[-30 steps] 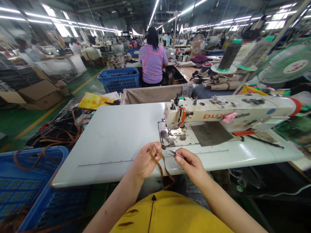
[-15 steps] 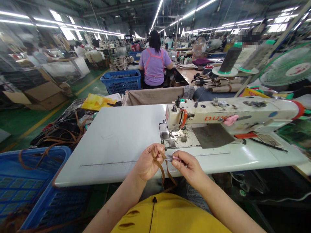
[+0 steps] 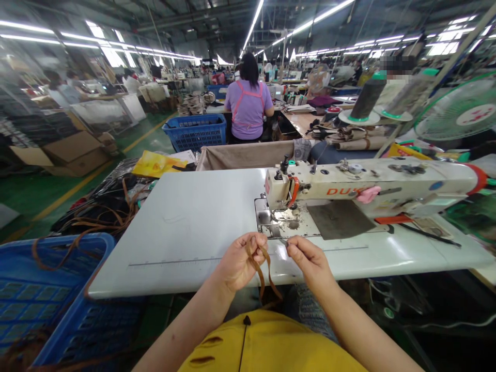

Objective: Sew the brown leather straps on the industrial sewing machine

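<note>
Just in front of the sewing machine (image 3: 318,186), my left hand (image 3: 241,262) is closed on a narrow brown strap (image 3: 260,274). The strap loops out of its fingers and hangs past the table's front edge. To the right, my right hand (image 3: 308,261) is closed in a pinch. From its fingertips a small slim metal tool (image 3: 283,241) points left; most of it is hidden in the hand, and its exact kind is unclear. A short gap separates the two hands. A dark grey-brown fabric piece (image 3: 341,219) lies flat beneath the machine's arm.
White sewing table (image 3: 186,222) carries a printed ruler line (image 3: 170,262). Left of it stands a blue plastic basket (image 3: 93,245), near a pile of brown straps (image 3: 104,219). Thread cones (image 3: 366,101) and a green fan (image 3: 461,111) stand right. A person in purple (image 3: 249,111) sits ahead.
My right hand has drawn away to the right from my left hand, taking the small tool off the strap. My left hand keeps the strap and has shifted slightly right.
</note>
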Demonstrator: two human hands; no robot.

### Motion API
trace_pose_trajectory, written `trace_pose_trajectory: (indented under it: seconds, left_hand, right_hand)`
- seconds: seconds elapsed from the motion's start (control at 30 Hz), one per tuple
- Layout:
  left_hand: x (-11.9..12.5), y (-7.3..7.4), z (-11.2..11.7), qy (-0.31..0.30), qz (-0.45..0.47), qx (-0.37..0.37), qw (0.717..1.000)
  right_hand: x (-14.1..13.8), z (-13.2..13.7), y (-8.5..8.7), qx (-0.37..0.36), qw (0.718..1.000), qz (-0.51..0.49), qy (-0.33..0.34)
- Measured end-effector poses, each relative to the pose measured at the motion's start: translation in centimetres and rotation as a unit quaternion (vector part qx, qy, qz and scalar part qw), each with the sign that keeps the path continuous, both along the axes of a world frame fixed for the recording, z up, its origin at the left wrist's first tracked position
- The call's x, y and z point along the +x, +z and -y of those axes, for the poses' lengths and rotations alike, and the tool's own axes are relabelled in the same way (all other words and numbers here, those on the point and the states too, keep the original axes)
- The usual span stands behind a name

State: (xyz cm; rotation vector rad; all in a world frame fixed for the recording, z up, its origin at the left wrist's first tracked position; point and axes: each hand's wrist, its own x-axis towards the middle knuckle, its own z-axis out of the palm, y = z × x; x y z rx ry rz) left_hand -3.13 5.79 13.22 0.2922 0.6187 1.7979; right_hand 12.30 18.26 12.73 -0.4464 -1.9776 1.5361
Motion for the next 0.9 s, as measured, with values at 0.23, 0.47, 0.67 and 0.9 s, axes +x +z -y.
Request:
trace_pose_trajectory:
  seconds: [0.23, 0.47, 0.67, 0.9]
  left_hand:
    - [-0.6, -0.4, 0.5, 0.042, -0.134, -0.005, 0.99]
    - [-1.4, -1.1, 0.8, 0.046, -0.302, -0.017, 0.952]
    - [-0.9, -1.8, 0.9, 0.038, -0.31, -0.049, 0.949]
    - [-1.5, -3.9, 1.5, -0.012, -0.309, -0.188, 0.932]
  right_hand:
    - [1.7, -2.9, -0.9, -0.084, 0.994, -0.053, -0.052]
    - [2.8, -7.2, 0.0, -0.079, 0.97, -0.13, -0.188]
    - [3.2, -10.8, 0.1, -0.077, 0.967, -0.109, -0.218]
    - [3.7, -10.1, -3.1, -0.015, 0.972, -0.015, -0.233]
